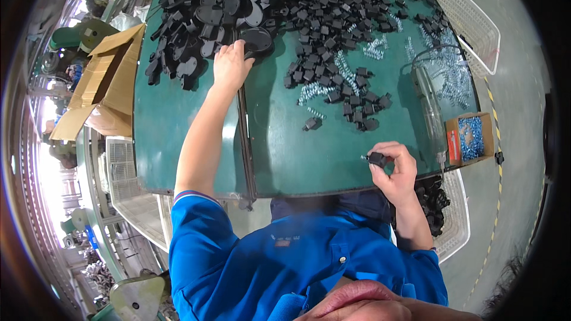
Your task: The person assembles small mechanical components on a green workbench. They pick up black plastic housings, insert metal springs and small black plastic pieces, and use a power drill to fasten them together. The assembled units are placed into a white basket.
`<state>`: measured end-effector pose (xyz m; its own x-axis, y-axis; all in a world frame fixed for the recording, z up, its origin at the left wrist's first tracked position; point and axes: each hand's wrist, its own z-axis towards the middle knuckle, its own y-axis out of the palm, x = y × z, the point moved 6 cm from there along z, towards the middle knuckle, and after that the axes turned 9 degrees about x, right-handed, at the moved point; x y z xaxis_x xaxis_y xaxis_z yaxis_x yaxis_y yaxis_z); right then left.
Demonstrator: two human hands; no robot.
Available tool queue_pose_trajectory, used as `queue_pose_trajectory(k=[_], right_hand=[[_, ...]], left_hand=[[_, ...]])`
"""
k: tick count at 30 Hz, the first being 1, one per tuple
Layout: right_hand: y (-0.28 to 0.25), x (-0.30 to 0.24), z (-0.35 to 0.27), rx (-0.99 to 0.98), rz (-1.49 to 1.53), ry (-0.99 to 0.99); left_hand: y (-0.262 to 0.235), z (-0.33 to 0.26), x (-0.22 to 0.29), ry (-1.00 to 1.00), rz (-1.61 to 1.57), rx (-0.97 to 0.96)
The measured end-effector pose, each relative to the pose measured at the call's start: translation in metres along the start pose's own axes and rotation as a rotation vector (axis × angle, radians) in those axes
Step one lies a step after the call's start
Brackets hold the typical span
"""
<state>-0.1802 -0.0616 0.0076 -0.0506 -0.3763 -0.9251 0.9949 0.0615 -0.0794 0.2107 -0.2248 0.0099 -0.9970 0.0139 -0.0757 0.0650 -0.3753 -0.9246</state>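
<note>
My left hand (232, 66) reaches to the near edge of a pile of black plastic housings (214, 12). Its thumb and fingers close on the edge of a rounded black plastic housing (258, 39). Near the front of the green table, my right hand (397, 172) pinches a small black plastic block (377, 159), with a short metal spring (364, 157) sticking out of its left side. Many similar blocks (327, 30) lie heaped at the middle and back. Loose coil springs (346, 74) are scattered among them, and one block (311, 123) rests apart, beside a spring.
A power screwdriver (429, 107) with a cord lies at the right, beside a spread of springs (449, 74). A small carton of blue-silver screws (471, 137) stands at the right edge. A dark strip (242, 137) crosses the green table (297, 166). An open cardboard box (107, 83) stands left.
</note>
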Motion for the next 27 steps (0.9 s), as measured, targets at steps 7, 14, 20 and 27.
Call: queue_pose_trajectory(k=[7, 14, 20, 27], right_hand=[[0.022, -0.003, -0.015, -0.135, -0.036, 0.033], [0.051, -0.017, -0.014, -0.178, -0.095, -0.016], [0.071, -0.016, -0.012, -0.152, -0.232, 0.011], [0.053, -0.023, -0.011, -0.060, -0.268, 0.011]], left_hand=[[-0.100, -0.154, 0.028, -0.061, -0.401, 0.042], [-0.137, -0.227, 0.055, 0.065, -0.392, -0.006], [-0.124, -0.184, 0.109, 0.083, -0.354, 0.018], [-0.110, -0.158, 0.095, -0.047, -0.672, 0.021]])
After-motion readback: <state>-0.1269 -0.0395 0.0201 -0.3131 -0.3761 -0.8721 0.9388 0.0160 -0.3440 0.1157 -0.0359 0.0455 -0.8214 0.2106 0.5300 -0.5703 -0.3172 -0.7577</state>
